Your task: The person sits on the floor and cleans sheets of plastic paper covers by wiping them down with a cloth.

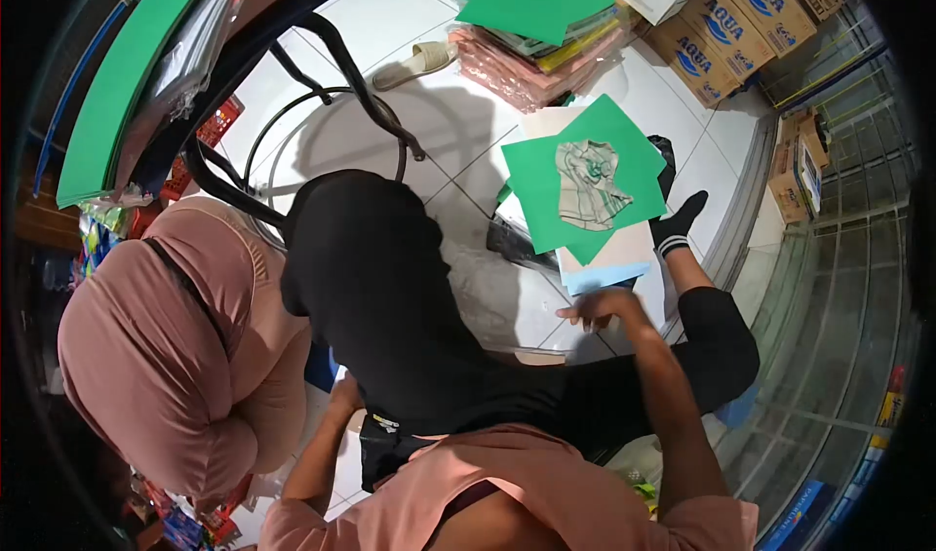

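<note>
Beige paper-like piece with green and dark line markings (591,185) on overlapping green sheets (529,176)

We have the beige piece lying near the middle of the green sheets, its outline irregular. Beneath them are pale pinkish sheets (629,247) and a light-blue sheet (603,278), stacked on the white tiled floor (341,26) between our black-clad legs (380,278).

Our right hand (606,306) is beside the light-blue edge, palm down, fingers loosely spread, with one reaching out sideways; we cannot tell whether it touches the paper. Our left hand (345,395) is low beside our other leg, well apart from the sheets. Its fingers are partly hidden, so we cannot tell if they are spread or pinching anything.

Past the work, we see a plastic-wrapped stack of pink sheets (502,71) with more green sheets on top (534,3), a beige slipper (429,59) and brown cardboard AQUA boxes (721,32). To our left, a person in dusty-pink clothing (166,346) bends beside a black metal-framed stool (341,49).
</note>
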A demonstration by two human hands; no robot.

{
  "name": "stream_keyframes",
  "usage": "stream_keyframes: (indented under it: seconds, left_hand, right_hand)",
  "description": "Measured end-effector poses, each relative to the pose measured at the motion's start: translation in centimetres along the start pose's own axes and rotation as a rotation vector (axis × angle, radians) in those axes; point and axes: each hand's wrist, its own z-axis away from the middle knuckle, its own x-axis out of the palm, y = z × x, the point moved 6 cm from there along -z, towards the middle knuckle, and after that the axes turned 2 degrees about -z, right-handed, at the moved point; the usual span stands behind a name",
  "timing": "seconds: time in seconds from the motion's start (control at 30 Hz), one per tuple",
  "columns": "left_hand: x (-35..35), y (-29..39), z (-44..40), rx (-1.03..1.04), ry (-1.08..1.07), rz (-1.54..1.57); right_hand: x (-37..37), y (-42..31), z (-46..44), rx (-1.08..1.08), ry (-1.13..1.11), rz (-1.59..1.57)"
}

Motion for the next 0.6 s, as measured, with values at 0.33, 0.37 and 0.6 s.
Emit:
stream_keyframes:
  seconds: [0.33, 0.37, 0.6]
  left_hand:
    - [2.3, 2.3, 5.5, -0.335, -0.027, 0.442]
    - [2.2, 2.4, 6.0, -0.353, -0.029, 0.443]
    - [0.1, 2.9, 5.8, -0.456, -0.037, 0.417]
  right_hand:
    - [9.2, 5.8, -2.2, -0.050, -0.055, -0.679]
    - [9.5, 6.0, -2.2, -0.064, -0.052, -0.714]
    - [11.5, 8.1, -6.6, 0.105, -0.119, -0.810]
